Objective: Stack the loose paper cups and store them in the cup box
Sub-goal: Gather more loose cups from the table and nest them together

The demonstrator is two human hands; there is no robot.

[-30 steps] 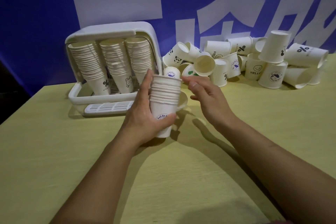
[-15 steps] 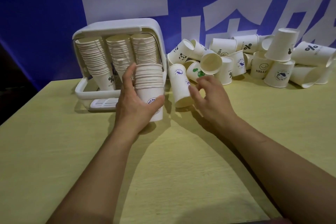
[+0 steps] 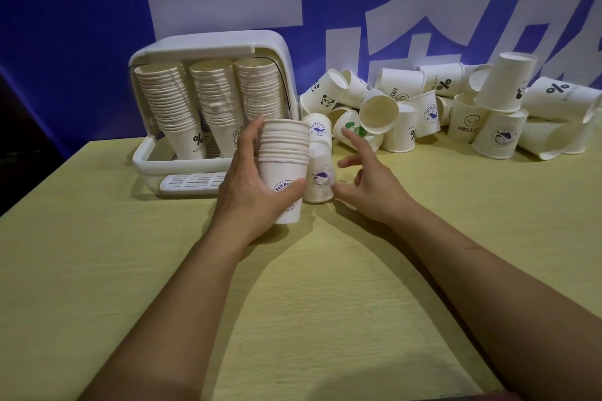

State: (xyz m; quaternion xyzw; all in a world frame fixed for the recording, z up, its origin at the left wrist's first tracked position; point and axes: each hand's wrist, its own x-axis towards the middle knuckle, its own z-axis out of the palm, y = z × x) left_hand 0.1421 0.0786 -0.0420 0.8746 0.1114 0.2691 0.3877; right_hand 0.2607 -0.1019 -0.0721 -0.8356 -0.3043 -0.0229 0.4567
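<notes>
Since half a second ago: both hands have drawn back toward the near edge, and the single white paper cup with a blue whale print has come with them, looking blurred as though in motion beside the stack.
Left hand: the left hand is wrapped round the nested stack of white paper cups, fingers up the far side and thumb across the printed front, keeping it upright with the mouth up so another cup can drop in.
Right hand: the right hand sits just right of the whale cup with fingers spread and only lightly bent; the thumb looks to touch the cup's base, yet whether it has any hold I cannot tell from the blur.
Whale cup: it stands narrow end up, between the two hands, close against the stack; I'd judge it needs turning over before it will nest.
Cup box: the white plastic cup box with a rounded hood stands open at the back left of the pale yellow wooden table, already carrying three tall leaning columns of cups.
Loose cups: the heap of white printed paper cups lies tumbled at the back right, well apart from the box, so plenty of stacking is left.
Risk: a one-handed stack may lean if the next cup goes in crooked.
</notes>
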